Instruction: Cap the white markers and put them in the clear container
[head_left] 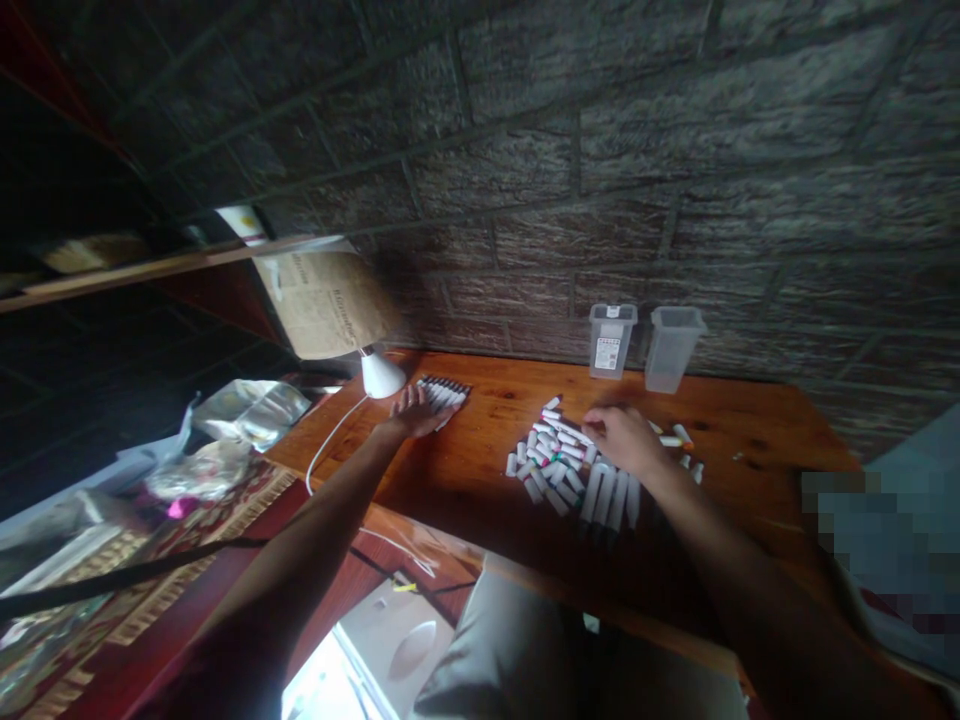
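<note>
My left hand (415, 410) lies flat with fingers stretched out on a neat row of white markers with dark caps (448, 392) at the back left of the wooden table (487, 470). My right hand (624, 438) rests with fingers curled down over a loose pile of white markers (551, 455) in the table's middle; what its fingers grip is hidden. Several longer white markers (611, 497) lie side by side just in front of that hand. A few more markers (679, 437) are scattered to its right.
Two clear plastic tubs (612, 340) (671, 347) stand against the brick wall. A white lamp base (381, 375) with a cord sits at the back left, under a brown paper sheet (330, 300). Foil bags (251, 410) lie on a patterned cloth at left.
</note>
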